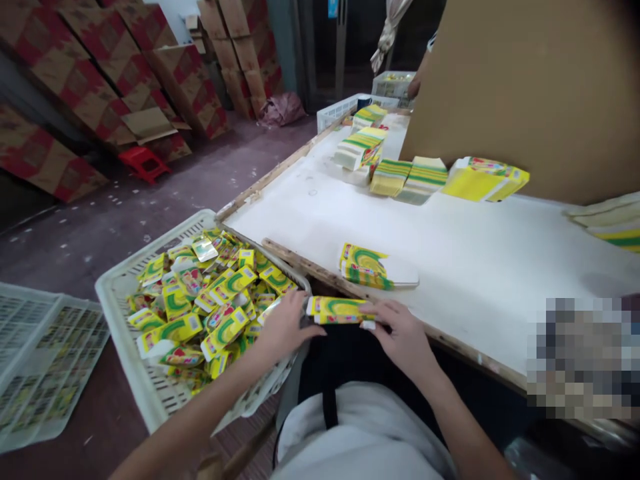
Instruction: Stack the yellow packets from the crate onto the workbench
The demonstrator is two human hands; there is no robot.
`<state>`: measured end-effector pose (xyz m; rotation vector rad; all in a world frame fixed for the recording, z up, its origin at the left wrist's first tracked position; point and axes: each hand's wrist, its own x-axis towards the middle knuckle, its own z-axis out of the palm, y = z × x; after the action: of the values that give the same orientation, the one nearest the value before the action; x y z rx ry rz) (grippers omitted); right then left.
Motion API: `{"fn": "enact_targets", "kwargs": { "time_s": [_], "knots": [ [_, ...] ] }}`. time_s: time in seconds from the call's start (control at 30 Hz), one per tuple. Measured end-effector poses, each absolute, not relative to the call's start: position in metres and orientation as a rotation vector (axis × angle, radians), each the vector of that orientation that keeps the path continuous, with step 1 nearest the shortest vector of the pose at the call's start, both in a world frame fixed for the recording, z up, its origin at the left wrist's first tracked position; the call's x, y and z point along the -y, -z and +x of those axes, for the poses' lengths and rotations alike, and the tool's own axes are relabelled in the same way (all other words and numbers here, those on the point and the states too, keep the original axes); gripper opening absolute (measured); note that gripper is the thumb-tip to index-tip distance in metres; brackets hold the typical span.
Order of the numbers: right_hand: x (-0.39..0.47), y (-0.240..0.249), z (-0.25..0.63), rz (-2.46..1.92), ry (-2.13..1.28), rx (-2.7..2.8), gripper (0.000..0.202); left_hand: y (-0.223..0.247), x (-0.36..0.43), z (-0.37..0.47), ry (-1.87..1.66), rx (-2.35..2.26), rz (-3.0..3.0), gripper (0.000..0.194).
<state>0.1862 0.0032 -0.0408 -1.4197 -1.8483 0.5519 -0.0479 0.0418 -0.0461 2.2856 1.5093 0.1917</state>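
Your right hand (405, 333) has its fingers curled lightly over the near end of a small yellow-and-green carton (340, 309), pinching its right edge, while your left hand (285, 325) rests half-closed with fingertips touching the carton's left end. The carton lies flat between both hands, just off the wooden table edge (300, 261), above your lap. It looks like thin printed card: light, easily creased, probably a little slick, so it is best held by the short ends or edges, not pressed in the middle. A small stack of flat cartons (367, 267) sits on the white table near your right hand; the white crate (120, 333) of loose cartons is beside your left.
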Motion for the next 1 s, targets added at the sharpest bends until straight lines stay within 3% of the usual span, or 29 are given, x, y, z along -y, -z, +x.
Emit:
{"fn": "enact_targets", "kwargs": {
  "time_s": [0.17, 0.27, 0.6, 1.0],
  "knots": [
    [-0.002, 0.038, 0.194, -1.461, -0.616, 1.750, 0.022, 0.091, -0.007, -0.112, 0.192, -1.870, 2.006, 0.030],
    [-0.001, 0.036, 0.196, -1.437, -0.613, 1.753, 0.021, 0.102, -0.005, -0.123, 0.247, -1.874, 1.972, 0.021],
    [0.001, 0.036, 0.206, -1.423, -0.634, 1.700, 0.019, 0.102, 0.007, -0.115, 0.449, -1.849, 1.987, 0.024],
    [0.001, 0.022, 0.206, -1.387, -0.539, 1.726, 0.023, 0.095, -0.028, -0.143, 0.427, -1.879, 2.010, 0.034]
  ]
}}
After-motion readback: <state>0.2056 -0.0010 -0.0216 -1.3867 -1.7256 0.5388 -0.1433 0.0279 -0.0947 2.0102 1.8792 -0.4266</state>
